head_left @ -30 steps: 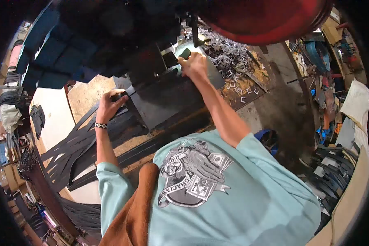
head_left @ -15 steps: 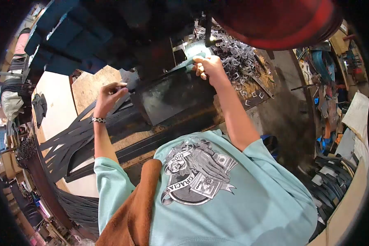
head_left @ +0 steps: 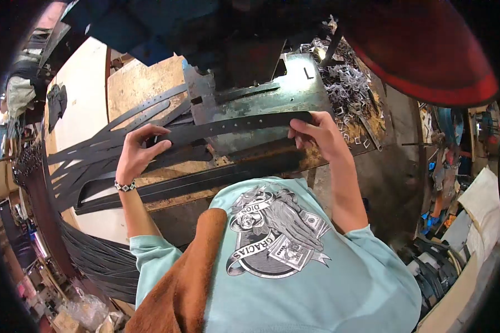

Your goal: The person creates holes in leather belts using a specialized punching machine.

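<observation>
A black belt strap (head_left: 233,125) with a row of punched holes stretches between my two hands, over the metal plate (head_left: 311,95) of a machine. My right hand (head_left: 318,133) pinches the strap near its end, by the holes. Farther along its length, my left hand (head_left: 143,154) grips it between thumb and fingers. Beneath and beyond the left hand lie several more black straps (head_left: 103,145), some of them with holes. A dark machine body (head_left: 222,44) rises behind the plate.
A heap of small metal scraps (head_left: 347,83) lies right of the plate. A large red and black round part (head_left: 428,55) overhangs the upper right. Many long black straps (head_left: 97,252) hang at the lower left. A wooden board (head_left: 144,83) lies behind the straps.
The strap has come away from under the dark machine toward me, and its holes now show. My right hand has moved right and nearer; my left hand is slightly lower.
</observation>
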`<state>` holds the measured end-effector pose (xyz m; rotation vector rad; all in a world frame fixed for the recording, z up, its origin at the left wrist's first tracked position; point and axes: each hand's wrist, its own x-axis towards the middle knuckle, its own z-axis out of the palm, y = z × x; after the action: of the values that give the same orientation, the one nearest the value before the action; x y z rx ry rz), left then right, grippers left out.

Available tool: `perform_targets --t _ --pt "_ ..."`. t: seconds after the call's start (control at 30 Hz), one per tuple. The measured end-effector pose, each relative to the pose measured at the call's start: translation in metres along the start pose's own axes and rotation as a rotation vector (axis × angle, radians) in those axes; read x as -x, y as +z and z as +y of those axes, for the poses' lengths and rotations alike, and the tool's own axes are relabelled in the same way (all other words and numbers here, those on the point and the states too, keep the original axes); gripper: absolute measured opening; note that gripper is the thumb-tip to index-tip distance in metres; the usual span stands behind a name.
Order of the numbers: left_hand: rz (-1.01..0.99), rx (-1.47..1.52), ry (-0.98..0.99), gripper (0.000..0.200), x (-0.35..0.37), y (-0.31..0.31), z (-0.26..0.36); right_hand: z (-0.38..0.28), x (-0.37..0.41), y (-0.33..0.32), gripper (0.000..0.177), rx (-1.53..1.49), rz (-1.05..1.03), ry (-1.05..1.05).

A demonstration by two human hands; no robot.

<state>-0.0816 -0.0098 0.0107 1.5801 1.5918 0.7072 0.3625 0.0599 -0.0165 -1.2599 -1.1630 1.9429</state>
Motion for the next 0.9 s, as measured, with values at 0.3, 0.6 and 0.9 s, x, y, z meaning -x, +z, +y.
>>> perform_targets --t 0.3,0.6,0.9 --pt "-0.045 0.086 -0.124 0.026 0.019 0.024 0.001 -0.013 0.026 -0.005 0.018 0.154 0.013 0.011" --pt "0.408 -0.317 -0.142 0.048 0.034 0.104 -0.083 0.006 0.050 -0.025 0.025 0.455 -0.111 0.188" --pt "0.686 -0.728 -0.173 0.037 0.082 0.046 -0.174 0.060 0.003 0.075 0.035 0.627 -0.432 0.081"
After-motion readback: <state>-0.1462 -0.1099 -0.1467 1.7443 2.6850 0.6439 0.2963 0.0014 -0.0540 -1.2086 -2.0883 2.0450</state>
